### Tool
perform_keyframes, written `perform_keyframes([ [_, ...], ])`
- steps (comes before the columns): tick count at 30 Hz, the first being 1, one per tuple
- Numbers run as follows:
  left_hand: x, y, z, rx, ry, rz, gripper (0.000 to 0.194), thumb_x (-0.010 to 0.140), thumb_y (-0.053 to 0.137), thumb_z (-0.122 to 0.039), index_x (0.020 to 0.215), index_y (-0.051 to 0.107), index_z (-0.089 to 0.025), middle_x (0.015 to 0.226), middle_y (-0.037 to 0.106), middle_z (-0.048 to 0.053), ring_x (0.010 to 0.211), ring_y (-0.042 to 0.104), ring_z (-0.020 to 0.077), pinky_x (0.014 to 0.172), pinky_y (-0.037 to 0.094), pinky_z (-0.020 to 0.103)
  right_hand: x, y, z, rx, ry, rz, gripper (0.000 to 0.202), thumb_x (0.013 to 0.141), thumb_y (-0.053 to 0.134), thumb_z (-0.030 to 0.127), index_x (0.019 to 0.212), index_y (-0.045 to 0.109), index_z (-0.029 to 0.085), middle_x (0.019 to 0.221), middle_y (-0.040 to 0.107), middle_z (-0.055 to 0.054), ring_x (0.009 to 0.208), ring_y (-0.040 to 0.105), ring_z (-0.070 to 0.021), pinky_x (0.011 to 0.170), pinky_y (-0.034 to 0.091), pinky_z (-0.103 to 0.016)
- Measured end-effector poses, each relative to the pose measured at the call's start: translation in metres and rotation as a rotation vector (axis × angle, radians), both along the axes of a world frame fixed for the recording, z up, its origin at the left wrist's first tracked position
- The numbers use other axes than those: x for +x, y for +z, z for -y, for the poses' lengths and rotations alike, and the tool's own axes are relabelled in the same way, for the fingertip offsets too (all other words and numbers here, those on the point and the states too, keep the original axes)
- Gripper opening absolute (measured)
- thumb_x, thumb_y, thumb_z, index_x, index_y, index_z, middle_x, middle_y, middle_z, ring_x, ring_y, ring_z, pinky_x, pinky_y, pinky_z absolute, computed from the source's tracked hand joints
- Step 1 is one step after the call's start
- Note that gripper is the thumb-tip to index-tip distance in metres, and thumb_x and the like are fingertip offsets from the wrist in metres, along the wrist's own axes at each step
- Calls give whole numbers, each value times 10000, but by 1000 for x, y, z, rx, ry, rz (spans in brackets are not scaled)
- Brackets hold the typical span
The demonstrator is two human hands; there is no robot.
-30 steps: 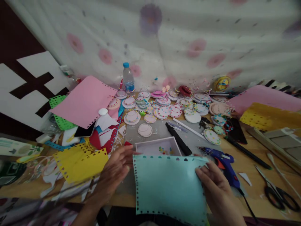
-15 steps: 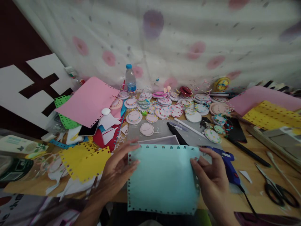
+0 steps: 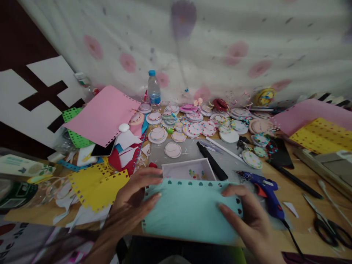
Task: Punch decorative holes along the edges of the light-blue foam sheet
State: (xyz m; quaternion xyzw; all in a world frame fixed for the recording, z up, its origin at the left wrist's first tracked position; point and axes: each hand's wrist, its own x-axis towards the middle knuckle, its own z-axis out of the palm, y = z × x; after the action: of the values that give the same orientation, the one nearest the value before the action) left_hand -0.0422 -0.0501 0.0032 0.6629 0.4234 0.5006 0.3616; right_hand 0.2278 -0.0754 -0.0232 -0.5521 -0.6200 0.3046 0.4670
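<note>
A light blue paper sheet (image 3: 189, 209) with small shapes punched along its edges lies low over the table's front edge, between my hands. My left hand (image 3: 134, 201) grips its left side, thumb on top and fingers at the edge. On the right side, my right hand (image 3: 244, 212) has its thumb and index finger over the sheet, slightly blurred. Just behind the sheet is a shallow white box (image 3: 176, 170) with small coloured bits inside; the sheet hides its front part.
Round decorated paper discs (image 3: 195, 129) fill the back middle. A blue glue gun (image 3: 272, 198) and scissors (image 3: 324, 220) lie right. Pink paper (image 3: 106, 115), yellow punched paper (image 3: 101, 187) and scraps are left. A bottle (image 3: 154, 90) stands behind.
The blue sheet has tilted flatter and moved down, showing more of the white box and its coloured bits. My right hand has shifted inward over the sheet. The view has moved slightly.
</note>
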Motion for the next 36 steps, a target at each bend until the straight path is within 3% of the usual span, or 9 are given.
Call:
perform_keyframes([
  [5, 2, 6, -3, -13, -116, -105, 203, 747, 664, -136, 917, 690, -245, 952, 607, 60, 883, 596, 208, 791, 488, 326, 2, 7, 2, -167, 15, 86, 389, 717, 716, 409, 1083, 666, 286, 1092, 684, -39, 992, 626, -247, 852, 498, -310],
  [8, 2, 8, -5, -60, -152, -188, 403, 672, 773, -242, 1053, 645, -280, 1076, 578, 66, 1003, 563, 255, 874, 459, 370, 6, 10, -3, -179, 61, 148, 472, 708, 724, 417, 1160, 646, 306, 1140, 679, -34, 1024, 632, -256, 856, 517, -314],
  [12, 5, 9, -5, -106, -189, -303, 531, 646, 808, -313, 1127, 584, -326, 1163, 524, 45, 1092, 526, 257, 933, 429, 356, 10, 11, -9, -155, 70, 218, 456, 707, 726, 408, 1147, 660, 310, 1106, 699, -28, 971, 665, -247, 795, 553, -292],
  [17, 9, 10, -1, -195, -196, -459, 676, 658, 798, -373, 1251, 472, -373, 1281, 466, 35, 1184, 482, 266, 993, 395, 367, 8, 18, -12, -80, 53, 219, 314, 688, 743, 406, 992, 720, 326, 941, 745, 11, 825, 706, -202, 727, 570, -233],
  [23, 14, 7, 0, -148, -102, -386, 556, 711, 768, -307, 1203, 516, -360, 1266, 504, 35, 1194, 481, 252, 990, 399, 352, 11, 18, -9, -36, 27, 248, 306, 708, 726, 433, 995, 724, 330, 947, 748, 9, 833, 711, -209, 699, 574, -228],
  [28, 16, 14, -1, -98, -19, -323, 373, 700, 775, -281, 1044, 633, -292, 1100, 615, 46, 1045, 579, 246, 889, 458, 333, 11, 16, -3, -1, 11, 286, 240, 747, 693, 453, 928, 750, 306, 910, 753, -7, 805, 713, -222, 693, 575, -265],
  [34, 8, 21, -4, -101, -97, -448, 390, 726, 749, -304, 1102, 649, -320, 1081, 656, 39, 986, 618, 235, 848, 488, 316, 17, 20, 0, 151, 27, 278, 138, 769, 698, 380, 890, 749, 337, 812, 755, 27, 669, 711, -195, 680, 577, -273],
  [36, 6, 24, -5, -103, -121, -451, 312, 738, 735, -285, 1043, 680, -318, 1041, 670, 33, 941, 632, 225, 820, 502, 304, 21, 22, 3, 182, 45, 283, 142, 771, 702, 350, 906, 746, 351, 794, 753, 30, 643, 707, -198, 646, 576, -281],
])
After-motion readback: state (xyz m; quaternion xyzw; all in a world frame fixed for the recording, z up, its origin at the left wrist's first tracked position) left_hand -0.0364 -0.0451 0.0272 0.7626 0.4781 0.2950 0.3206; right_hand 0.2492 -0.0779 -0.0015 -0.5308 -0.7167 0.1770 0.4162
